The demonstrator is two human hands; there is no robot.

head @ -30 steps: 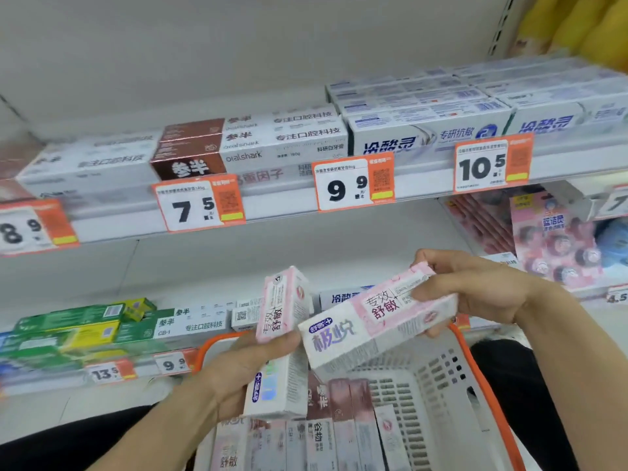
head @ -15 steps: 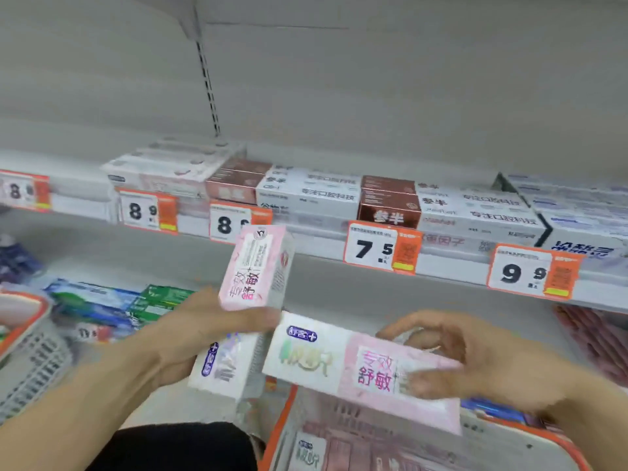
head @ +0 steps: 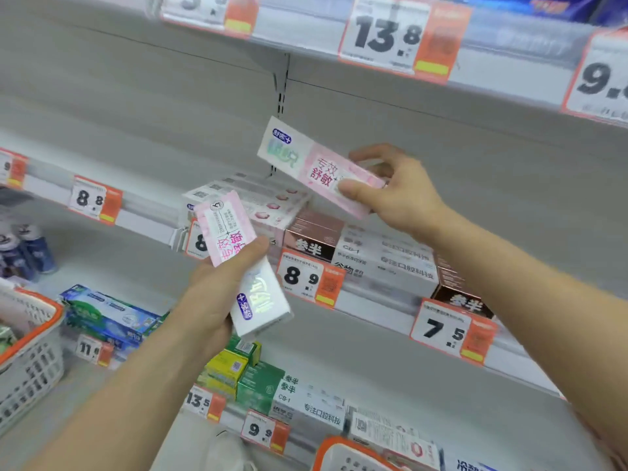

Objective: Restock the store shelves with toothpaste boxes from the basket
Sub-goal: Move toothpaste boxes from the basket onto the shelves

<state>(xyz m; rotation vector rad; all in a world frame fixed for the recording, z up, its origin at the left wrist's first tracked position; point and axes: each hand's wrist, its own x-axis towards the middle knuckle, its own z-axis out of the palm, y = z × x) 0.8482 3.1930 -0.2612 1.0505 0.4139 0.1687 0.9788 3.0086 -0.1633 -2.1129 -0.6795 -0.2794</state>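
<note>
Before the middle shelf point(head: 373, 309), the right hand point(head: 401, 192) held a pink-and-white toothpaste box point(head: 316, 166) up in the air, thumb pressed on its printed face and fingers curled behind its pink end. That box slanted, its white end highest and pointing up-left, just above a stack of matching pink boxes point(head: 251, 198) lying on the shelf; whether it touched the stack could not be told. Lower and to the left, the left hand point(head: 217, 300) gripped a second pink-and-white box point(head: 244, 263), thumb across its front and fingers wrapped out of sight behind. This one stood nearly upright, pink end up, white end hanging below the palm, apart from the shelf edge.

Brown-and-white boxes point(head: 373, 256) sat right of the pink stack, partly covered by the right wrist. Orange price tags point(head: 311, 278) lined the shelf fronts, their small print blurred. One orange-rimmed basket point(head: 32, 348) was cut off at the left edge, another basket rim point(head: 350, 452) at the bottom edge, their contents mostly unseen. Green boxes point(head: 258, 385) lay on the lower shelf.
</note>
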